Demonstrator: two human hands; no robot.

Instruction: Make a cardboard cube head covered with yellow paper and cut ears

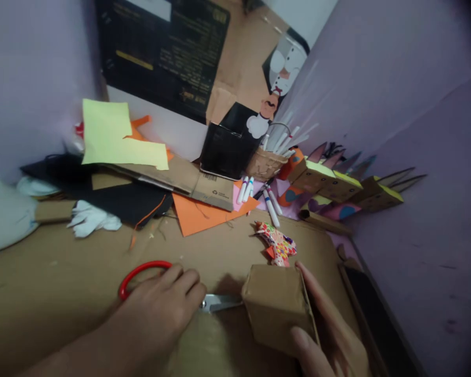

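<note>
A pair of scissors with red handles [146,266] lies low over the cardboard-covered table, its blades pointing right. My left hand [168,301] is closed over it, the fingers curled at the pivot and covering part of the handles. To the right, a small brown cardboard box [277,303] is tilted in the grip of my right hand [333,335], with the thumb on the near side and the fingers along its right side. The blade tips reach the box's left edge; whether they touch it I cannot tell. Just behind the box is a floral-patterned wrapped piece [278,243].
Orange paper [198,214], cardboard strips [210,189] and yellow paper [105,133] lie at the back. Loose markers [271,207] are near a woven basket [265,165] of pens. Decorated cardboard boxes [329,180] line the right wall. A crumpled white tissue [92,217] sits left.
</note>
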